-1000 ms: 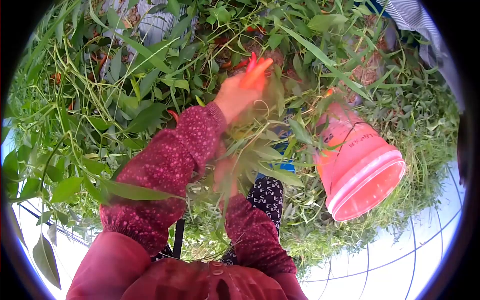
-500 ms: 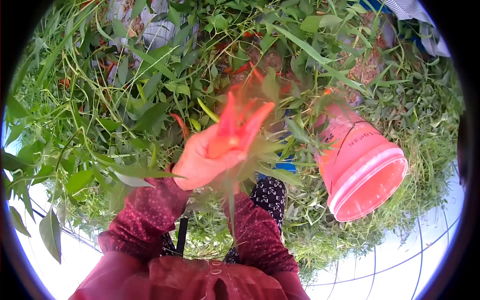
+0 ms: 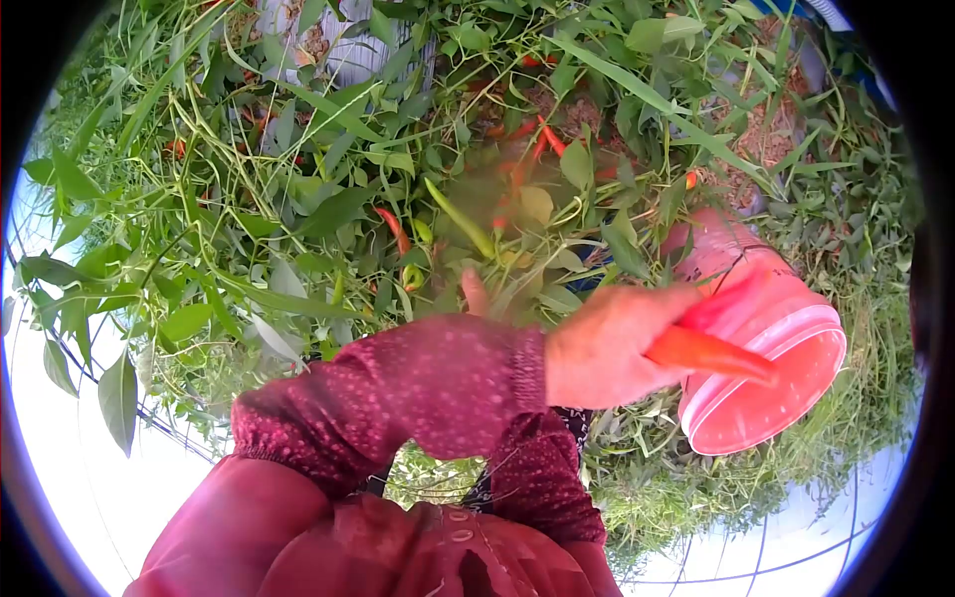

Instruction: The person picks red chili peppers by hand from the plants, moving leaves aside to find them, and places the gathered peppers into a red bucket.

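Observation:
My left hand [image 3: 615, 346] reaches across to the right, closed around several red chili peppers [image 3: 711, 356] whose tips point over the mouth of a pink bucket [image 3: 836, 343]. The bucket leans at the right, its opening tilted toward me. Behind my left sleeve, my right hand [image 3: 476, 292] is mostly hidden; only a bit of a finger shows beside the chili plant's blurred leaves. Close above it hangs a green chili pepper [image 3: 460, 221], with a red chili pepper [image 3: 394, 229] to its left. More red chili peppers [image 3: 550, 137] show farther up among the leaves.
Dense chili plants with long leaves [image 3: 189, 323] fill the left side. Pale sheeting [image 3: 333, 55] and bare soil [image 3: 766, 129] show between plants at the top. Dry cut stems and grass [image 3: 657, 488] lie below the bucket.
My left hand has swung right with the red chili peppers, from above the plant to the bucket's mouth. My left forearm now crosses over my right one. The view has shifted slightly.

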`<state>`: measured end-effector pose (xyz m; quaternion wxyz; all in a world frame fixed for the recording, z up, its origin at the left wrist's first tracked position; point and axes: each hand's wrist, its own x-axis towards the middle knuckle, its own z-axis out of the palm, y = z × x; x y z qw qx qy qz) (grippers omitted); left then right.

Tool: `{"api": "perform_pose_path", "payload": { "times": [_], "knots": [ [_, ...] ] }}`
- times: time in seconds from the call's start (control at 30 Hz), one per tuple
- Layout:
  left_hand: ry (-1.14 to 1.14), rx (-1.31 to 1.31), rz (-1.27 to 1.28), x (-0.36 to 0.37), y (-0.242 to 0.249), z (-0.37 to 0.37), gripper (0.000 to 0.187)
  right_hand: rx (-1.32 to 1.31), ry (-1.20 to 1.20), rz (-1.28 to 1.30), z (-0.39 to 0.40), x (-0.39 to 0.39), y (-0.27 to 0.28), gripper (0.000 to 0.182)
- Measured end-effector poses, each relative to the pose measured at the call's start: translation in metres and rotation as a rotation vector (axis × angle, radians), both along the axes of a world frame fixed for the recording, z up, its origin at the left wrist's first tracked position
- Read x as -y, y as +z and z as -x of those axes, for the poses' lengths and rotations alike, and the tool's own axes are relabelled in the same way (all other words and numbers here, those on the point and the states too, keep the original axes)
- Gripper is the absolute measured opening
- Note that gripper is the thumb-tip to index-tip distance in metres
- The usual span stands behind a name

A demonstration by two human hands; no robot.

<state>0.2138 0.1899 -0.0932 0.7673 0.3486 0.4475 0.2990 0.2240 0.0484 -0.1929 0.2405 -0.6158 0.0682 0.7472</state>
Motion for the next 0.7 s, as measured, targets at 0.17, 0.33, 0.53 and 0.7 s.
{"api": "perform_pose_path", "payload": {
  "times": [0.17,0.33,0.53,0.7],
  "knots": [
    [0.522,-0.065,0.366,0.055,-0.035,0.1,0.025,-0.002,0.024,-0.018,0.007,0.006,-0.001,0.028],
    [0.78,0.116,0.647,0.093,-0.055,0.145,0.028,-0.031,0.247,-0.178,-0.001,0.012,-0.003,0.029],
    [0.679,-0.057,0.591,0.109,-0.073,0.158,0.029,-0.2,0.038,0.133,0.008,-0.024,0.021,0.055],
    [0.63,-0.085,0.566,0.11,-0.059,0.146,0.027,-0.097,0.228,-0.001,0.016,-0.025,0.013,0.045]
  ]
}}
